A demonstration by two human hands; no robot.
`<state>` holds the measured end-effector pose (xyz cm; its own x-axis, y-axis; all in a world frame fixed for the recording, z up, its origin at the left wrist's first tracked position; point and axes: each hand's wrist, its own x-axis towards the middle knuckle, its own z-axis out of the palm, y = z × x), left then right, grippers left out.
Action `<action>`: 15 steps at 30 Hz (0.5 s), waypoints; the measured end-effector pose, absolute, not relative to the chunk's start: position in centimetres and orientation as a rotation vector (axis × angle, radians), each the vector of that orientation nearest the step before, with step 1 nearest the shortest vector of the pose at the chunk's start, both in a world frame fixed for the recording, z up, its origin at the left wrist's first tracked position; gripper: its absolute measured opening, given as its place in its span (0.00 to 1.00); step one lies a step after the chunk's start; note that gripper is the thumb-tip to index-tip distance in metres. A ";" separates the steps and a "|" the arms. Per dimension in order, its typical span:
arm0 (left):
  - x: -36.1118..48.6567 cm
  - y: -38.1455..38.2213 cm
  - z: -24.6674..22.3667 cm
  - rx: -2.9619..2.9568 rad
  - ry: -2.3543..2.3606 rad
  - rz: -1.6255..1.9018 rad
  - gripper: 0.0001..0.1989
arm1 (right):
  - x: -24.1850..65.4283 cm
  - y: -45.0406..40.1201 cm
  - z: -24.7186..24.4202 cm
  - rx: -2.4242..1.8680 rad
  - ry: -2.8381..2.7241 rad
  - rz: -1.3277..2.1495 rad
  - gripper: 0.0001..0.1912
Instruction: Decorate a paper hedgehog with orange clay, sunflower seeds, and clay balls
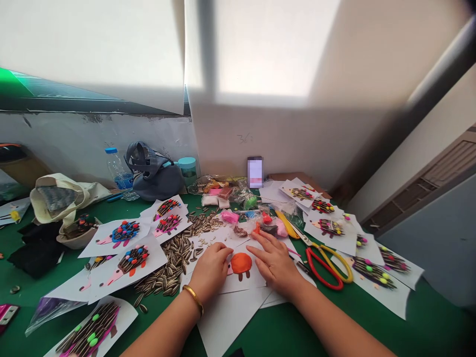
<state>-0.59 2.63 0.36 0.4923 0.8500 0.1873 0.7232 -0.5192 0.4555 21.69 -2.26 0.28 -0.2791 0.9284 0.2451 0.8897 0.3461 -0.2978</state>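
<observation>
On a white paper sheet (256,281) lies a flattened orange clay body (241,263) with two brown clay feet (244,274) below it. A small bit of pink clay shows at its left edge, partly covered by my left hand (211,267). The fingers of that hand are curled together by the pink clay, and their tips are hidden. My right hand (274,262) rests on the paper to the right of the orange body, fingers spread and holding nothing visible. A gold bracelet (194,299) is on my left wrist.
Striped sunflower seeds (169,263) are heaped on the left. Finished hedgehog cards (128,263) lie on both sides. Red-and-yellow scissors (327,265) sit at right, behind which are more cards (329,228). Coloured clay (229,216), a phone (255,172), a bottle (122,173) and a bag (158,176) stand behind.
</observation>
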 end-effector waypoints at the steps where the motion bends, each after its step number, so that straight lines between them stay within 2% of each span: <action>1: -0.6 2.6 0.4 2.429 1.322 0.564 0.18 | 21.8 -2.3 0.3 -1.579 -2.255 0.137 0.20; 9: -0.7 2.6 0.4 2.438 1.309 0.577 0.18 | 22.1 -2.6 0.3 -1.552 -2.283 0.159 0.18; 15: -0.7 2.5 0.1 2.463 1.274 0.569 0.20 | 22.0 -2.7 0.2 -1.531 -2.287 0.148 0.19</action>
